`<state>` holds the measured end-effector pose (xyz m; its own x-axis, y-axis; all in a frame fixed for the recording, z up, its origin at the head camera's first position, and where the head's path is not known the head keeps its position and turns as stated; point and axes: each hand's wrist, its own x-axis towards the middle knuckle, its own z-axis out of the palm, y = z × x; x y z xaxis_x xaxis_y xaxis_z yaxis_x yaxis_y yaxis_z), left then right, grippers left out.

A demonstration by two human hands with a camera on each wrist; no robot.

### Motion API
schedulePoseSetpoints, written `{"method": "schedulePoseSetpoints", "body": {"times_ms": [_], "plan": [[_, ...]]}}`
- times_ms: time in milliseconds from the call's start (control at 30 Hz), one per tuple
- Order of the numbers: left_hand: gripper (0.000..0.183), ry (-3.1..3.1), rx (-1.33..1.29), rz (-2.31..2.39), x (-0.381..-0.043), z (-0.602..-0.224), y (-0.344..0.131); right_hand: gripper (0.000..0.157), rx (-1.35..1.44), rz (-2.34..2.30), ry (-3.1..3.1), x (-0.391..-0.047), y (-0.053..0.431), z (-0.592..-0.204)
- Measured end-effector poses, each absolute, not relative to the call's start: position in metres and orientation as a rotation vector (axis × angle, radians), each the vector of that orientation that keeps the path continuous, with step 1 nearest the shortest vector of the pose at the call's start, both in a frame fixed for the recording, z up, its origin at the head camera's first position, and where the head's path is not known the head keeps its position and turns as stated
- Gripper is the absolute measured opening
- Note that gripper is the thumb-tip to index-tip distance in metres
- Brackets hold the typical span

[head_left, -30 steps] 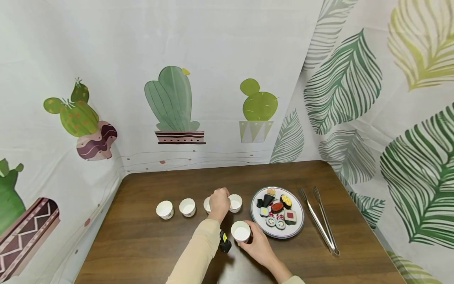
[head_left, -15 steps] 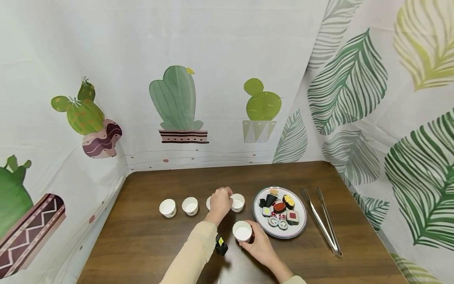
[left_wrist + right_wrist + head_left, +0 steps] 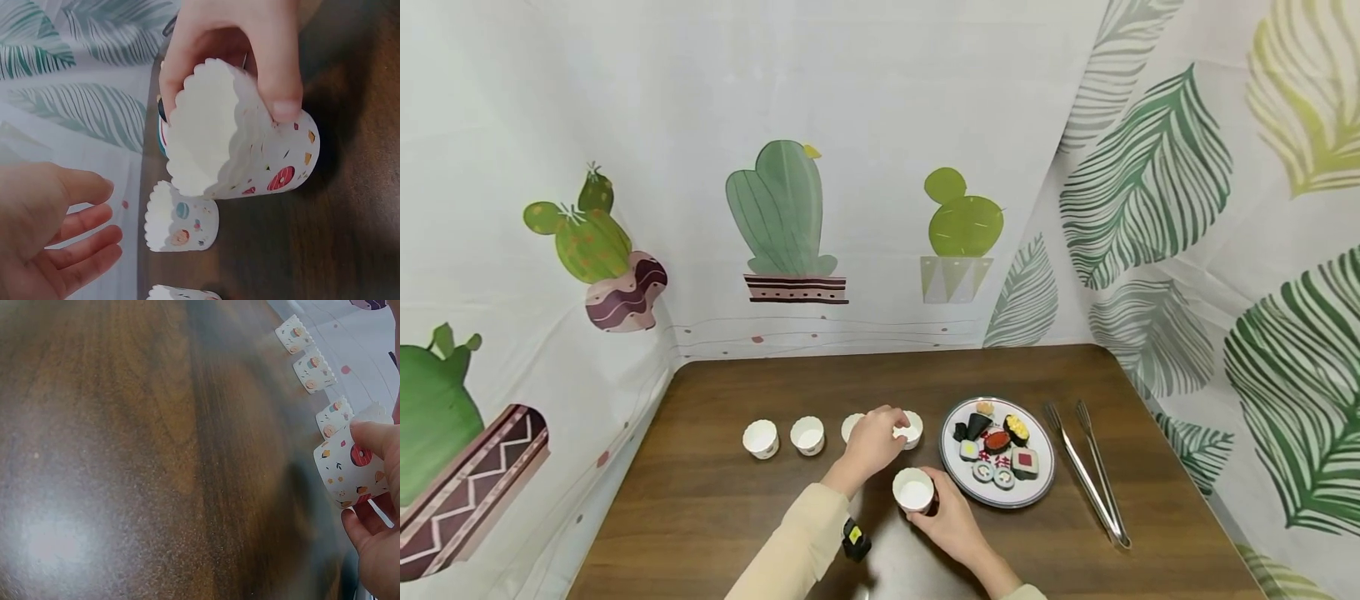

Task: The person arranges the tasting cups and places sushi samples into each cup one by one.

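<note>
Paper baking cups with scalloped rims stand in a row across the table; the leftmost cup and its neighbour are fully in sight. My left hand hovers over the right end of the row, partly covering the third cup and the rightmost cup. In the left wrist view, the left hand has relaxed fingers and holds nothing. My right hand grips white cups printed with doughnuts, with several rims seemingly nested. Thumb and fingers wrap their side.
Right of the hands lies a round plate bearing several sushi pieces. Metal tongs rest, spread apart, on the table beyond it. A patterned cloth hangs behind the table.
My left hand has drawn back slightly from the row, and its fingers have loosened. The right hand stays nearly in place with the cups. The head view has shifted slightly left.
</note>
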<state>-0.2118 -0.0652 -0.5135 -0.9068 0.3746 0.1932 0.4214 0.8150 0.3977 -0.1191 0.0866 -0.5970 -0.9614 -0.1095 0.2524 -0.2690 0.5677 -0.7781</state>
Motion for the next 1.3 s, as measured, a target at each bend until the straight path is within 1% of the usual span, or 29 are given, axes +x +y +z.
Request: {"method": "schedulePoseSetpoints", "body": {"times_ms": [267,633,1000,1300], "plan": [[0.022,-2.893,-0.771,-0.625,-0.199,-0.503,-0.068,0.067,0.338,1.345,-2.599,-0.12,0.086,-0.597],[0.027,-2.905,-0.871,-0.597,-0.184,-0.503,-0.074,0.066,0.337,1.338,-2.617,-0.119,0.085,-0.595],[0.023,-2.9,-0.926,-0.588,-0.171,-0.511,-0.076,0.066,0.339,1.393,-2.644,-0.119,0.083,-0.592],[0.02,-2.898,-0.878,-0.611,-0.165,-0.519,-0.077,0.067,0.332,1.397,-2.648,-0.117,0.082,-0.592]]}}
